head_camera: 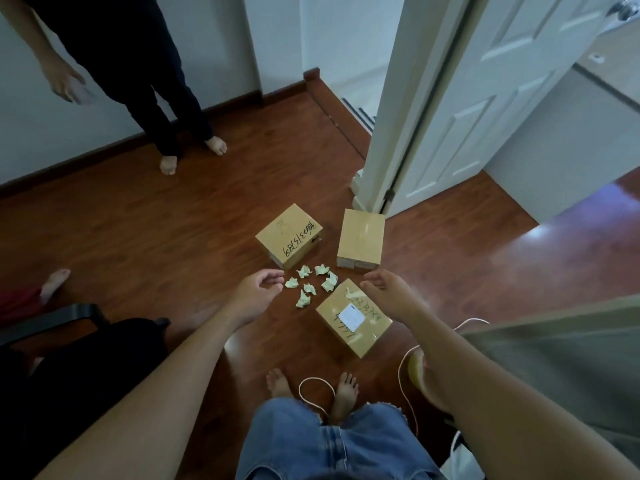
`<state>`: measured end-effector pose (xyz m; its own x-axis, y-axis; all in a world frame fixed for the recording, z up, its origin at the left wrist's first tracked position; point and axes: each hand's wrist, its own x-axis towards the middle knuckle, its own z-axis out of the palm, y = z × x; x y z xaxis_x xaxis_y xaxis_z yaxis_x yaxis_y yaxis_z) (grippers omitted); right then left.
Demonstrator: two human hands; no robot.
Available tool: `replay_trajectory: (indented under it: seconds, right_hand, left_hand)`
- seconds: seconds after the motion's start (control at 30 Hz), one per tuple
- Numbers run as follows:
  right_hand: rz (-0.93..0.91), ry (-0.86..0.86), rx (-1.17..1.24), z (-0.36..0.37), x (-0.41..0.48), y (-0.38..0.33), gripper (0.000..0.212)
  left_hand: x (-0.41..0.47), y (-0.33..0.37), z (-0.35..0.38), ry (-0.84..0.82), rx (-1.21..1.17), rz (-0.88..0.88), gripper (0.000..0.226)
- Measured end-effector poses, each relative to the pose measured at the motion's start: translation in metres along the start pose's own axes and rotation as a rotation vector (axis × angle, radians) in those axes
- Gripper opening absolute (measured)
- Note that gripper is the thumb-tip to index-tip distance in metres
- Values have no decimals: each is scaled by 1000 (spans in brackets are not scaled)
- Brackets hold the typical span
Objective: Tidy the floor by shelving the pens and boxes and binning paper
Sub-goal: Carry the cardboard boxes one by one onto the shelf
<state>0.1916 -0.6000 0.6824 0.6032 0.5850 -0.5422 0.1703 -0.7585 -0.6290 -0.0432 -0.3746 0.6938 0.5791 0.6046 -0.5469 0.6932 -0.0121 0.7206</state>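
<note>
Plainly, nothing is in hand yet: the left hand reaches out with its fingers loosely curled and empty, just left of the crumpled paper balls, and the right hand hangs open and empty above the far corner of the near box. The paper, about seven pale scraps, lies on the wooden floor in a loose cluster between three cardboard boxes: the near box with a white label, the left box with handwriting on its top, and the right box, plain and taped, further toward the open door. The scraps look feather-light and soft; they should crush rather than slip, so a raking scoop with cupped fingers would probably gather several at once, though stragglers may escape a hasty grab. The boxes look stiff, smooth-faced and perhaps a little slick from tape; their weight cannot be judged, so each is likely best taken by two opposite side faces, low down, with both hands. No pens, shelf or bin can be seen. Another person stands at the far left, and a pale cord loops on the floor by the wearer's feet, a likely snag.
</note>
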Motion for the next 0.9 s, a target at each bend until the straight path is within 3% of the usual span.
replay_trajectory:
  seconds: [0.3, 0.5, 0.9]
  right_hand:
    - [276, 160, 244, 22, 39, 50, 44]
    - [407, 279, 343, 37, 53, 98, 43]
    - [531, 218, 413, 73, 117, 218, 49]
  left_hand:
    - [118, 15, 27, -257, 109, 9, 29]
    - [170, 17, 52, -317, 153, -38, 34]
    - [276, -17, 145, -358, 258, -41, 33]
